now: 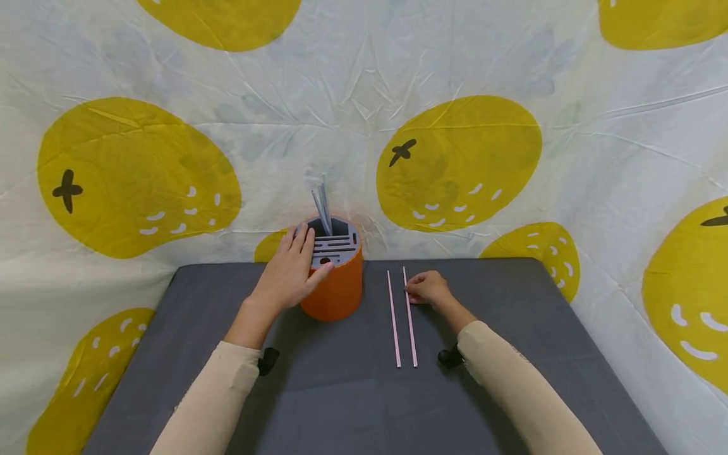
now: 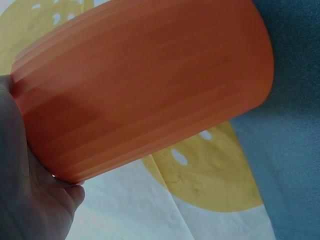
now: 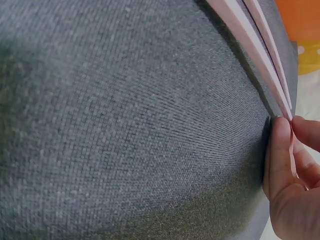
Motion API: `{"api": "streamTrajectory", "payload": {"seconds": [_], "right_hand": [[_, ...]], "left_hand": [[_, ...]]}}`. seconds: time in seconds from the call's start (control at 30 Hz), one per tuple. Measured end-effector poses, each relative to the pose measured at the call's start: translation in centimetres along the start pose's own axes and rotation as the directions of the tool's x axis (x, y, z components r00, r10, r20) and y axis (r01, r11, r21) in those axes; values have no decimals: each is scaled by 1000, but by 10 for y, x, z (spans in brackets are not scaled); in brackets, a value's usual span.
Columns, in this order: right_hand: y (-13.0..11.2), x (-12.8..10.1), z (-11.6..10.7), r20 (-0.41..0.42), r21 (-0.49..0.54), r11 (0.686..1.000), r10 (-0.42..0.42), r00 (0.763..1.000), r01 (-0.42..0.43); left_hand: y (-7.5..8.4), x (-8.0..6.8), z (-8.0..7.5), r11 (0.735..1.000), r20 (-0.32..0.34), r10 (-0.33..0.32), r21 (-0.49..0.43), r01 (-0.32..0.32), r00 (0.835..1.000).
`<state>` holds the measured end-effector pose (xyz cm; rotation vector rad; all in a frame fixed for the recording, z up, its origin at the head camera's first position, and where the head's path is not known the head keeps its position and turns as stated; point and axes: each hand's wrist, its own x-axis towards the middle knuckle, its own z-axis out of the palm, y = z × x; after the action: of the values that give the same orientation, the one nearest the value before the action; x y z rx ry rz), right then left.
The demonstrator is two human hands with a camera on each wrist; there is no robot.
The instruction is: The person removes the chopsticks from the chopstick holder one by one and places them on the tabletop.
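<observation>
Dark table (image 1: 318, 398) bearing an upright orange holder (image 1: 335, 291)

The left hand (image 1: 287, 272) rests, fingers extended, on its top; the right hand (image 1: 430, 289) pinches a pink stick (image 1: 411, 328), a second stick (image 1: 394, 322) lying between that and the holder.

L grip (image 1: 289, 268) palm-down, thumb out; R grip (image 1: 428, 288) in fingertip pinch; both arms (image 1: 213, 392) fwd.

My bare left hand (image 2: 27, 180) rests against one end of a large orange, cylindrical container (image 2: 150, 85) with faint lengthwise ridges. Its far end lies beside a blue-grey, finely textured cloth (image 2: 295, 165); behind spreads white fabric (image 2: 120, 210) printed with yellow, white-flecked shapes (image 2: 215, 175).
</observation>
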<state>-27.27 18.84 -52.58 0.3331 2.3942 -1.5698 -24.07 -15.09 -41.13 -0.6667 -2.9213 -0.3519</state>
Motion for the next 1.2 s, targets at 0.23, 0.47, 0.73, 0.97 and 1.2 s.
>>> {"api": "streamTrajectory", "payload": {"seconds": [0.23,0.47,0.73,0.97,1.2], "right_hand": [[1,-1,3,-22,-133,989,-72,997,68],[1,1,6,-42,-296,940,-189,981,169],[-1,1,11,-70,-340,920,-228,971,192],[-1,-2,10,-74,-339,920,-236,969,198],[-11,-2,3,-72,-331,910,-288,955,249]], "left_hand": [[-1,0,1,1000,3,-2,8,2,1000],[-2,1,0,1000,3,-7,15,7,1000],[-1,-1,-2,1000,9,-14,8,14,1000],[-1,0,-1,1000,1,-2,16,2,1000],[0,0,1,1000,5,-2,18,2,1000]]}}
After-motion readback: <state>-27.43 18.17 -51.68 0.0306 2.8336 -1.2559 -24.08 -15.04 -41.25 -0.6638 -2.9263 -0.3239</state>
